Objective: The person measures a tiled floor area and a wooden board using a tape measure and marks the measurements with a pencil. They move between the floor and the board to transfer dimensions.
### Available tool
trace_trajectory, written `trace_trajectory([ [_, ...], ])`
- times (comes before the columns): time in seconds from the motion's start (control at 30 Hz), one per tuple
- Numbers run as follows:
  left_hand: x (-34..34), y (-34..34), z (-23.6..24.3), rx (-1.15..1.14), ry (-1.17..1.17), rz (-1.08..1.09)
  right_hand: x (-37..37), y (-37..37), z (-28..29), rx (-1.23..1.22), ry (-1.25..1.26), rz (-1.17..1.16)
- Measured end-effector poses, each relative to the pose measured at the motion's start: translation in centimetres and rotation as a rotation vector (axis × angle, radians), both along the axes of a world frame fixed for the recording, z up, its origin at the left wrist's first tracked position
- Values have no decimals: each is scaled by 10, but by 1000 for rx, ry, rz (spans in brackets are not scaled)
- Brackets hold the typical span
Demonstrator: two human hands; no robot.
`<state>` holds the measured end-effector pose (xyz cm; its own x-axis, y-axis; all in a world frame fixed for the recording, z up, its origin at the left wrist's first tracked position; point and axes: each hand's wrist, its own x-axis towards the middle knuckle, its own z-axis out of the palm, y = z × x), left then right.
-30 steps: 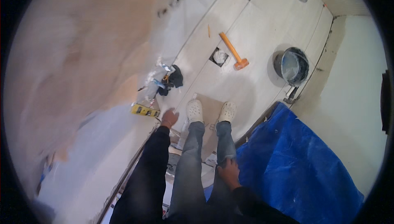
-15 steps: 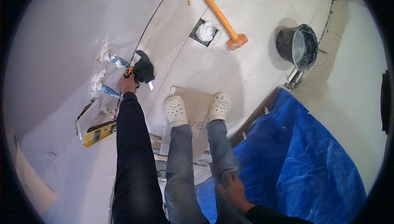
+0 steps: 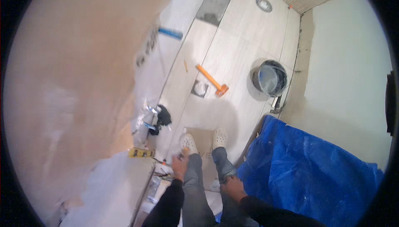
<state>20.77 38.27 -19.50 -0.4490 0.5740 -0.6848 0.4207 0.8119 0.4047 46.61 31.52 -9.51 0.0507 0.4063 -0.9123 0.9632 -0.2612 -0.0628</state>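
My left hand (image 3: 180, 168), smeared by motion, is closed beside my left shoe. A small yellow-orange object, blurred, shows at its fingertips; its kind is not clear. My right hand (image 3: 234, 188) is on my right knee, fingers curled against the grey trouser leg (image 3: 224, 166). Ahead and to the left of my left hand, a black glove (image 3: 164, 116) lies on the floor by the tile edge, next to blue-handled tools (image 3: 150, 125) with white smears. A yellow spirit level (image 3: 140, 153) lies left of my left hand.
Ahead on the pale tiles lie an orange hammer (image 3: 213, 80) and a pencil (image 3: 185, 66), near a square cutout (image 3: 200, 88) stuffed with white material. A black bucket (image 3: 270, 78) stands at right by the wall. Blue sheeting (image 3: 307, 164) covers the near right. My shoes stand on cardboard (image 3: 199, 133).
My left hand has drawn back from the glove and blue-handled tools to beside my left shin, with the small yellow-orange object. The view has shifted; my right hand stays on the knee.
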Motion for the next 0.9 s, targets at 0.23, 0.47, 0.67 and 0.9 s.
trace_trajectory([
  [0.23,48,-29,199,-57,-271,-386,4,28,72,492,285,-169],
  [0.47,42,15,270,135,-331,-457,-12,124,219,-179,730,-744],
  [0.67,71,95,282,374,-551,-487,19,180,230,-35,950,-1018],
  [0.9,167,222,388,152,-977,-247,109,291,284,-49,1098,-873],
])
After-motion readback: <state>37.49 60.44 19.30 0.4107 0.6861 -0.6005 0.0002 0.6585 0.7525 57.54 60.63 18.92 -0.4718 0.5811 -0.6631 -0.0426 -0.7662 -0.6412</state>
